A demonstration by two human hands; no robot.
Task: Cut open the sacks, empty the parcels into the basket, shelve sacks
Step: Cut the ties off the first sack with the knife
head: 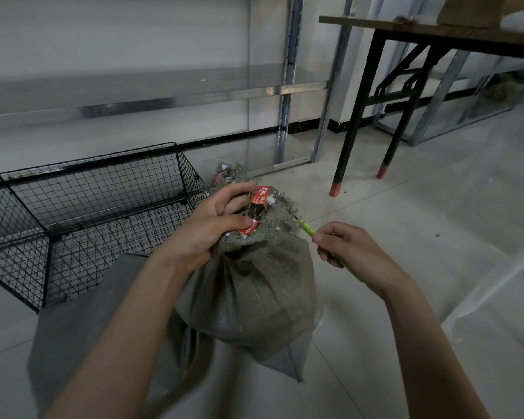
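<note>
Your left hand (206, 228) clamps the bunched neck of the one sack (254, 291), which stands on the floor below that grip, with two red tags (260, 196) by your fingers. Your right hand (348, 252) pinches one green cutter (307, 229), its tip at the neck just right of the grip. One wire basket (103, 182) sits to its left.

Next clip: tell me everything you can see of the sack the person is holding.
The sack looks like grey-green woven plastic. It is bulging and stands upright on the tiled floor, right of the wire basket. Its neck is bunched shut, with frayed top edges and red labels. The left hand grips the neck. The green cutter, held in the right hand, has its tip at the neck's right edge. A flat grey sheet lies at its left.
</note>
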